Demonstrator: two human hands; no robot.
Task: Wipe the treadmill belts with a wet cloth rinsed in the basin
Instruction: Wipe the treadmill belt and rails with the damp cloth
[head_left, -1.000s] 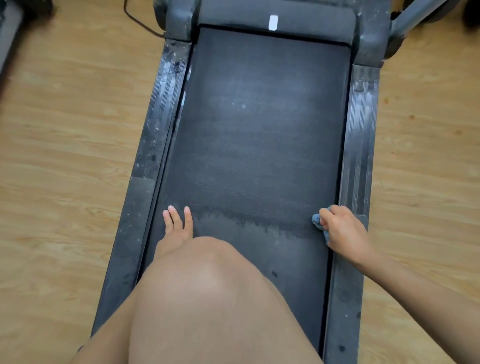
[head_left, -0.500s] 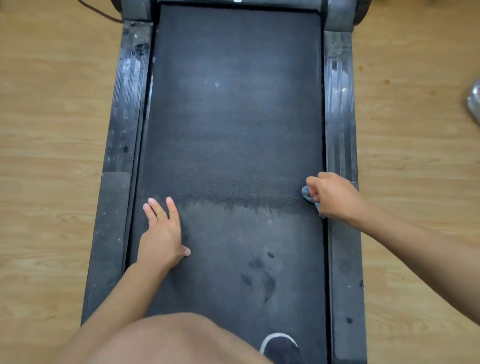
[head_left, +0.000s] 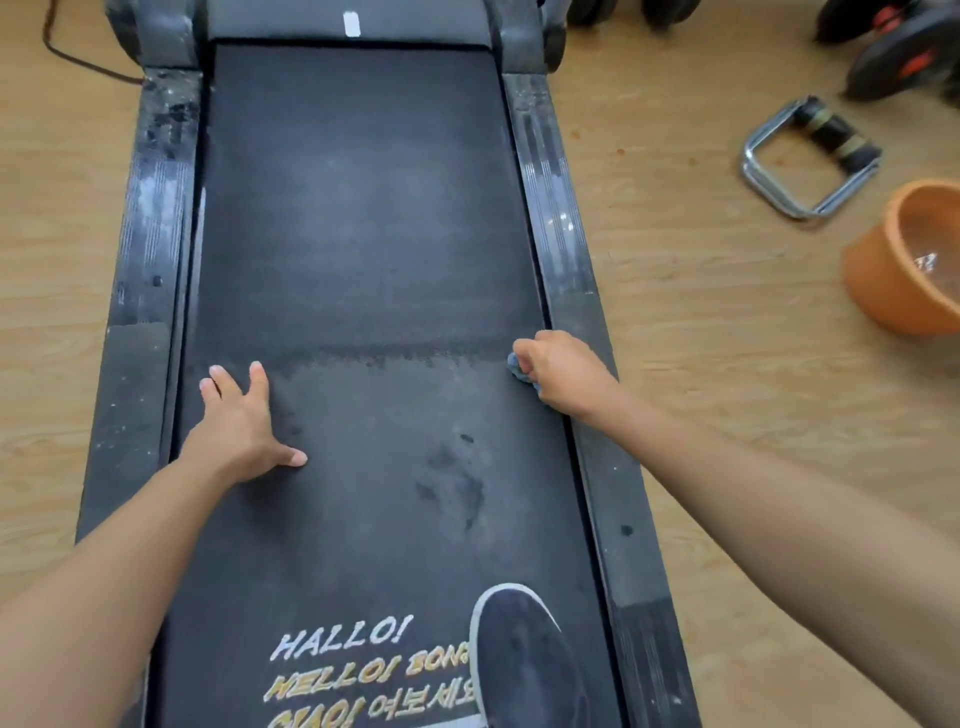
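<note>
A black treadmill belt (head_left: 363, 234) runs away from me between two grey side rails. Its near half looks darker and damp up to a ragged line across the belt. My right hand (head_left: 563, 371) is closed on a small blue-grey cloth (head_left: 517, 369) at the belt's right edge, on that line. My left hand (head_left: 241, 421) lies flat on the left side of the belt, fingers spread, holding nothing. An orange basin (head_left: 883, 280) with water stands on the floor at the right edge of the view.
A dark shoe (head_left: 524, 660) rests on the near right of the belt, beside printed words. A chrome handle (head_left: 800, 166) lies on the wooden floor to the right, with dumbbells (head_left: 893, 47) behind it. A black cable (head_left: 67, 52) trails at far left.
The view has pulled back and swung right, so the knee is gone and the shoe, printed words, basin and handle show. Both hands stay where they were on the belt.
</note>
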